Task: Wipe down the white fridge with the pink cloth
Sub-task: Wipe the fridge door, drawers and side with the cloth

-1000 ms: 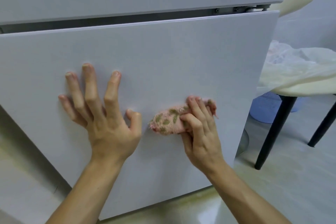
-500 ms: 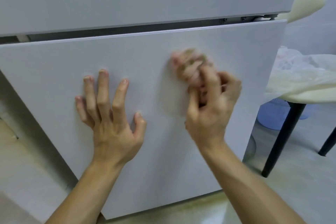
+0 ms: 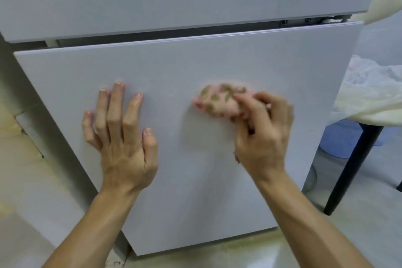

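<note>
Fridge (image 3: 195,169): white, flat smooth matte panels, two doors stacked with a dark horizontal gap between them; hinge hardware visible at the right end of that gap. Lower door is a plain rectangle with square corners, no handle showing. Cloth (image 3: 219,101): pink, fuzzy terry-like pile with olive-green blotchy spots, bunched into a soft oblong wad, pressed against the lower door's upper middle, right of centre; slightly motion-blurred. Right hand (image 3: 261,135): fingers curled over the wad's right end, pinching it against the panel, knuckles raised, wrist angled in from lower right; closed around the cloth, most of the wad sticking out to the left of the fingers. Left hand (image 3: 121,137): spread flat, palm against the lower door, fingers pointing up and splayed, thumb out to the right; holds nothing. It sits left of the cloth, clearly apart from it. Both forearms bare, coming up from the bottom edge. To the right of the fridge: a surface (image 3: 374,113) draped in crinkled translucent white plastic sheeting, on thin black legs (image 3: 352,165); a pale blue rounded tub (image 3: 335,139) under it, partly hidden. Floor (image 3: 359,224): light, smooth, slightly glossy; a yellowish stained strip runs along the base of the fridge.
</note>
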Available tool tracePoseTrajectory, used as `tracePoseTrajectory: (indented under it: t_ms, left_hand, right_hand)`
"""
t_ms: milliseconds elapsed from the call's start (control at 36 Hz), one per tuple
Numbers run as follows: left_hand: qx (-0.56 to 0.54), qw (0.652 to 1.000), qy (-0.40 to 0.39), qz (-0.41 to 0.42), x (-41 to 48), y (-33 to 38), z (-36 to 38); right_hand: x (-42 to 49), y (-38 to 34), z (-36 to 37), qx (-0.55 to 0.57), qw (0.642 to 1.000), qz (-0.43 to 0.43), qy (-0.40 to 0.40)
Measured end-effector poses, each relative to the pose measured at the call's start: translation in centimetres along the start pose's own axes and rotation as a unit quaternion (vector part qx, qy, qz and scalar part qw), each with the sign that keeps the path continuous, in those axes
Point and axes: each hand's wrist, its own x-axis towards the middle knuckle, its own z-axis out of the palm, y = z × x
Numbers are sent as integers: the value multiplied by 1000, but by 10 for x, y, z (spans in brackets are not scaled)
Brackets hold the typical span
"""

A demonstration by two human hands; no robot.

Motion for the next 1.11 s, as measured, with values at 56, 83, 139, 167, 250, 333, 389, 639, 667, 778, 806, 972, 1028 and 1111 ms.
tracePoseTrajectory:
  t_ms: [56, 83, 139, 167, 250, 333, 389, 639, 667, 778, 806, 972, 1028, 1111]
  left_hand:
    - [-5, 1000, 4, -1, 2, -2, -1]
    - [-10, 1000, 4, 0, 3, -4, -1]
    - [-11, 1000, 7, 6, 3, -8, -2]
    - [-9, 1000, 9, 8, 4, -10, -3]
    - [-2, 1000, 18, 4, 2, -18, -6]
    - [15, 1000, 19, -7, -1, -25, -9]
    - [24, 1000, 14, -8, -2, -28, -11]
    - [0, 1000, 9, 4, -4, -39, -14]
    - [0, 1000, 9, 2, -5, -38, -14]
    - [0, 1000, 13, -2, -5, -39, -16]
    - [6, 1000, 10, -4, -6, -40, -18]
    - [-19, 1000, -3, 8, -10, -50, -24]
    - [-22, 1000, 1, 9, -9, -52, -24]
    - [-19, 1000, 11, 1, -10, -53, -24]
  right_hand:
    - [36, -1, -6, -15, 997, 68, 44]
    - [49, -3, -8, -10, 994, 97, 59]
    - [65, -9, -8, 9, 989, 127, 80]
    - [68, -14, -5, 22, 987, 134, 88]
    - [61, -31, 8, 58, 980, 149, 122]
    - [33, -47, 21, 56, 986, 115, 112]
    - [10, -57, 26, 48, 995, 60, 69]
    - [-94, -53, 25, 21, 978, -136, -159]
    - [-93, -55, 23, 21, 976, -131, -172]
    - [-34, -65, 16, 23, 995, -48, -82]
    - [-11, -65, 14, 24, 999, -19, -45]
    - [58, -76, 21, 61, 992, 93, 66]
    - [51, -85, 28, 67, 991, 95, 69]
    - [37, -95, 36, 76, 994, 74, 41]
